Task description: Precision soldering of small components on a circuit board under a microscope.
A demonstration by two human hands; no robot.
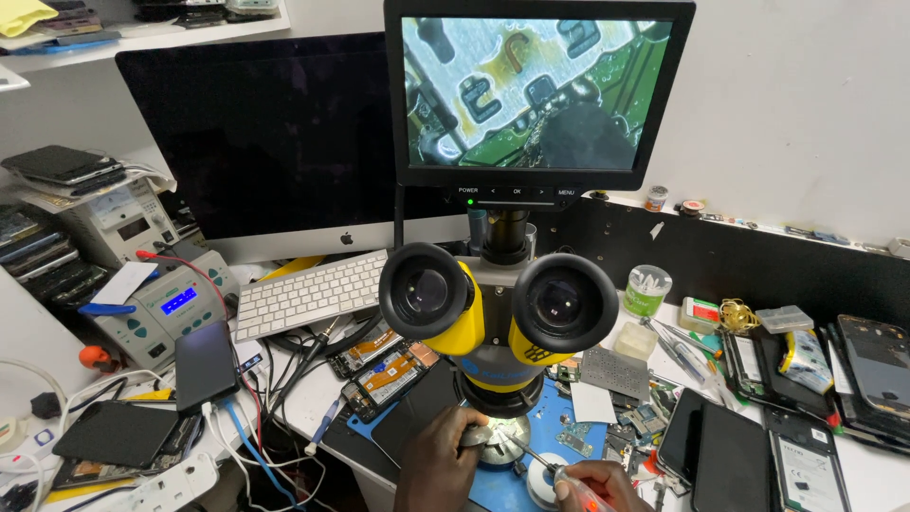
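The left hand (444, 448) lay low on the table (858, 479), under the yellow microscope (500, 313), its fingers closed on a small round metal holder (495, 441) lit from above. Far to its left were a white soldering station (166, 303) and a dark phone (204, 365) lying flat; up and left of it sat a white keyboard (308, 294) with a dark monitor (270, 142) behind. Just up-left of the hand lay opened phone boards (384, 365).

Above both hands, a small screen (536, 90) showed a magnified green circuit board.

The right hand (592, 485) sat just right of the left, at the bottom edge, pinching a thin tool (540, 463) whose tip reached toward the holder; whether the tip touched could not be told. Both hands rested over a blue mat (578, 422). Up and right of the right hand stood a green tub (647, 289), and farther right lay several dark phones (730, 465) side by side.
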